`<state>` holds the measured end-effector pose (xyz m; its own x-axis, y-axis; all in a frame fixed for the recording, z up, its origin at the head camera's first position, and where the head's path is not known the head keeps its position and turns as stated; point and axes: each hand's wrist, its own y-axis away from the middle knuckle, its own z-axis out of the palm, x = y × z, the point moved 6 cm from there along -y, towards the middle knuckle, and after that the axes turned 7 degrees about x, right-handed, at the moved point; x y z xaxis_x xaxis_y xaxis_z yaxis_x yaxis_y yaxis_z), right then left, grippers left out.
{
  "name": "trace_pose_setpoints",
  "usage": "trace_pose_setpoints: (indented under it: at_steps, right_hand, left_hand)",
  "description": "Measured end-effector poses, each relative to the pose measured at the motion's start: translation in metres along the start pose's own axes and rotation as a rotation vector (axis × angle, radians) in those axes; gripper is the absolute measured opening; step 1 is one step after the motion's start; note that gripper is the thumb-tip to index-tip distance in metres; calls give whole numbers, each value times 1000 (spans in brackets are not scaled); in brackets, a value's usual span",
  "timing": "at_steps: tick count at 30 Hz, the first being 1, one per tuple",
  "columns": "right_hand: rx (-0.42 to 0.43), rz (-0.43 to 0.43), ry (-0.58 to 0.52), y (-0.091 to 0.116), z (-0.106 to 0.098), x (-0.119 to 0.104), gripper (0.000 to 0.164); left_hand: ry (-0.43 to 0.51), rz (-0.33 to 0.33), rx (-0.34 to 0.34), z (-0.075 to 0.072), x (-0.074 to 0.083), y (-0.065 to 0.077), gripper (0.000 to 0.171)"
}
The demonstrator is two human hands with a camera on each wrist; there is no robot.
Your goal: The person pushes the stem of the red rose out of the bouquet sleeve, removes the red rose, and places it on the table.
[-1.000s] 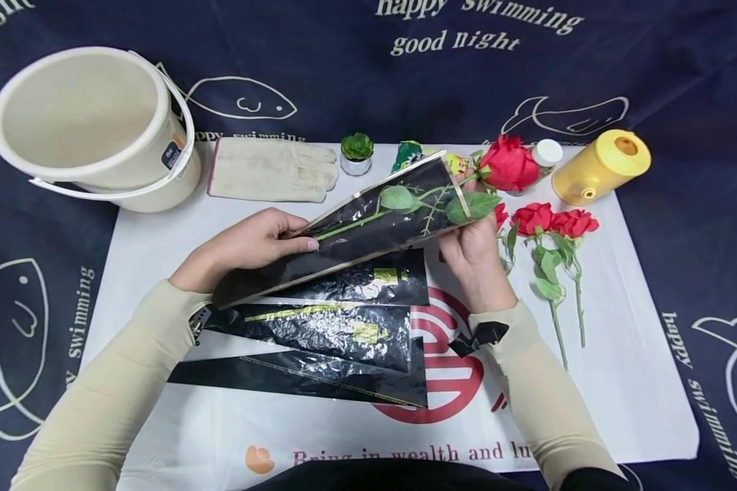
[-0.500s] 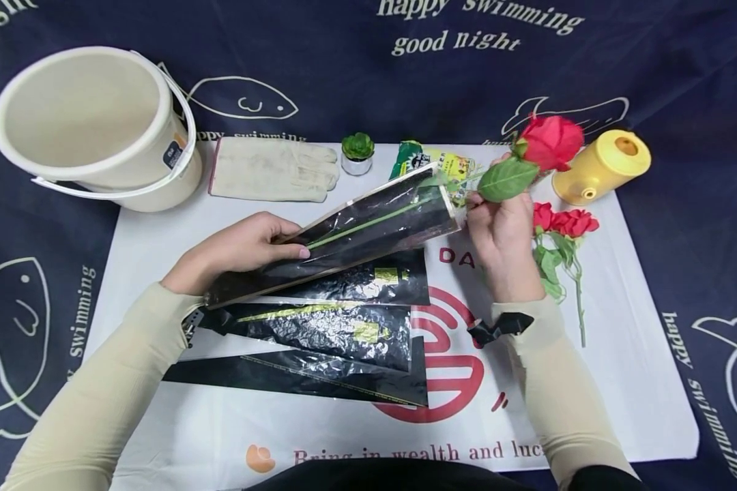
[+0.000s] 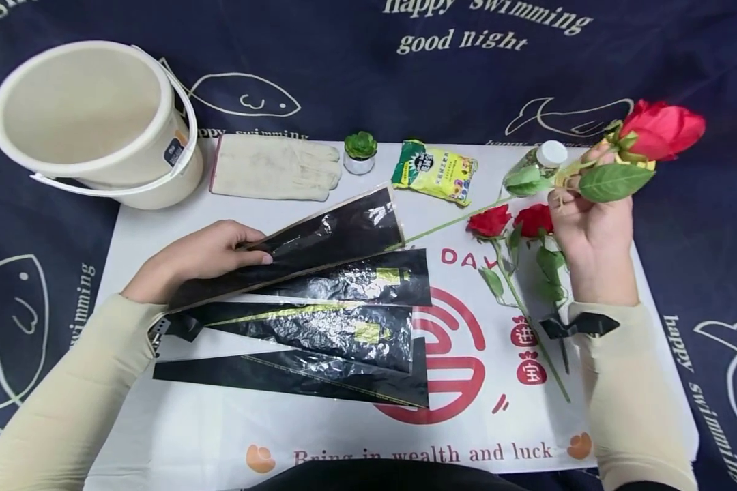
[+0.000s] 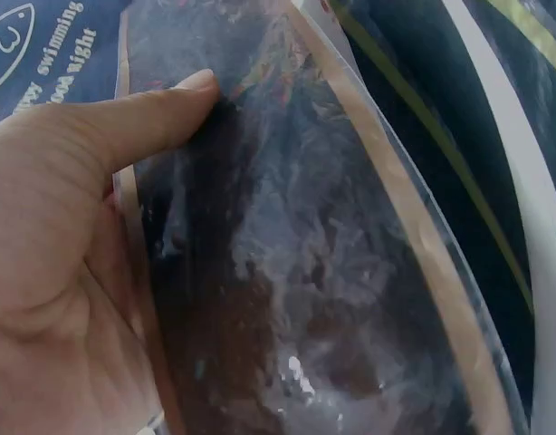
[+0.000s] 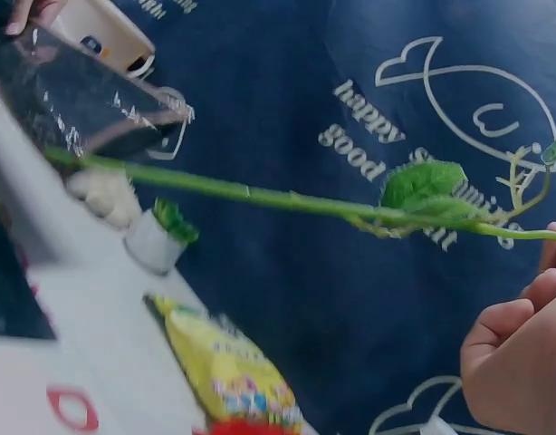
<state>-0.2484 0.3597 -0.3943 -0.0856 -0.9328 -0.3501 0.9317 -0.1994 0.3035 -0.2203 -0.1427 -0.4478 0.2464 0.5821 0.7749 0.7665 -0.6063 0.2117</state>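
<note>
My left hand (image 3: 211,251) grips a black, clear-fronted flower sleeve (image 3: 338,221) by its narrow part, thumb on top in the left wrist view. Out to the right, my right hand (image 3: 596,228) pinches an artificial red rose (image 3: 663,129) by its stem just below the bloom. The rose's long green stem (image 5: 260,194) runs back toward the sleeve, its tip at the sleeve's wide mouth; the head view does not settle whether the tip is still inside. Below the held sleeve lie several more black sleeves (image 3: 319,334), fanned on the white table mat.
More red roses (image 3: 490,221) lie on the mat (image 3: 467,436) beneath my right hand. Along the back stand a white bucket (image 3: 178,184), cloth gloves (image 3: 276,167), a small potted succulent (image 3: 359,151), a yellow-green packet (image 3: 435,172) and a white-capped jar (image 3: 551,154).
The rose has slid out of the sleeve, as my right hand drew it right and slightly up. My left hand and the sleeve have shifted left and a little down.
</note>
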Motion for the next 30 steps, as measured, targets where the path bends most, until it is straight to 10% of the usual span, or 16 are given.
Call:
trace_pose_setpoints:
  at_steps: [10, 17, 24, 30]
  right_hand:
    - [-90, 139, 110, 11, -3, -28, 12]
    - [-194, 298, 660, 26, -2, -2, 20]
    - [-76, 464, 1229, 40, -49, 41, 14]
    - [-122, 413, 1694, 41, -81, 60, 35]
  left_hand:
    - [-59, 13, 43, -12, -4, 1, 11]
    - [-35, 1, 22, -12, -5, 2, 12]
    - [-16, 12, 12, -9, -1, 1, 13]
    - [4, 17, 8, -6, 1, 1, 15]
